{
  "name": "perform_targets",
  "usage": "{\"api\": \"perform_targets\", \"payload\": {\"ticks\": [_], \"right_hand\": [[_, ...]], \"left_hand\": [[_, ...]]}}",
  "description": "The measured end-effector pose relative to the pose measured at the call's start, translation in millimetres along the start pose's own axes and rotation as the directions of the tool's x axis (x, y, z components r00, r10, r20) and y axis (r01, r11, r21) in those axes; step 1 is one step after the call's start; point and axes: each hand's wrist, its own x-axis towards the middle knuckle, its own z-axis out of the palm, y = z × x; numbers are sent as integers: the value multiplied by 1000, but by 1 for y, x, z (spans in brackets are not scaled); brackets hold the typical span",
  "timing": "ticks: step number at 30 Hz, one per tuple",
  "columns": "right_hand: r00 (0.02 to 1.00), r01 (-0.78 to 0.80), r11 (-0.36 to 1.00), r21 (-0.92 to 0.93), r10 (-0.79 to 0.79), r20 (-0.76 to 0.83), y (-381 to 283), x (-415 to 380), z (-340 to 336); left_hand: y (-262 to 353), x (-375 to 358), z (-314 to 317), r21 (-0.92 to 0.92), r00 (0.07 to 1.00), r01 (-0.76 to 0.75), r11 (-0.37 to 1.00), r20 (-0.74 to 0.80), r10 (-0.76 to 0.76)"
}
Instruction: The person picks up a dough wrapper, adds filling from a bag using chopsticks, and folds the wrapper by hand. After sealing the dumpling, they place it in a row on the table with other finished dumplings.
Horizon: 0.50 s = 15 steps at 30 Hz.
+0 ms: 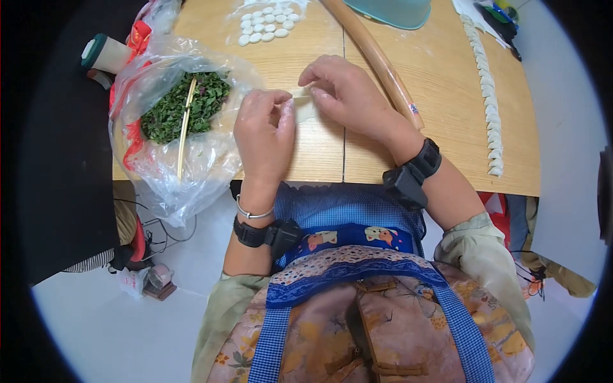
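A thin pale dough wrapper (301, 94) is stretched between my two hands above the near part of the table. My left hand (264, 131) pinches its left edge between thumb and fingers. On the other side, my right hand (348, 96) has its thumb and curled fingers on the right edge. Flour marks the fingertips of both. Left of my left hand lies a clear plastic bag (220, 156) holding chopped greens (167, 113), with a pair of chopsticks (186, 121) resting on them. A wooden rolling pin (377, 60) lies just beyond my right hand.
Small flattened dough discs (268, 29) lie in rows at the back. A long row of folded dumplings (486, 96) runs along the right side of the wooden table (440, 153). A teal basin (399, 16) stands at the far edge. At left is a white, green-rimmed container (110, 55).
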Motion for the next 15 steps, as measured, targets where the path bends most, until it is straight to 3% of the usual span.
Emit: {"api": "perform_targets", "payload": {"ticks": [3, 5, 10, 12, 13, 14, 15], "right_hand": [[999, 5, 998, 67, -9, 52, 0, -1, -2], [997, 7, 998, 58, -11, 83, -1, 0, -2], [995, -15, 996, 91, 6, 100, -8, -1, 0], [958, -246, 920, 304, 184, 218, -7, -1, -2], [958, -245, 920, 304, 183, 220, -5, -1, -2], [951, -286, 853, 437, 195, 241, -3, 0, -1], [943, -321, 766, 558, 203, 264, -4, 2, -3]], "left_hand": [[-3, 0, 0, -2, 997, -55, 999, -57, 54], [-4, -1, 0, -68, 999, 20, 997, -46, -23], [-7, -2, 1, -70, 998, 34, 997, -54, -38], [-7, -2, 0, -113, 996, 79, 991, -42, -84], [-6, -3, -1, -298, 986, 151, 943, -22, -165], [-5, -3, -3, -471, 971, 216, 855, 11, -239], [-1, -3, -5, -473, 971, 214, 855, 6, -240]]}}
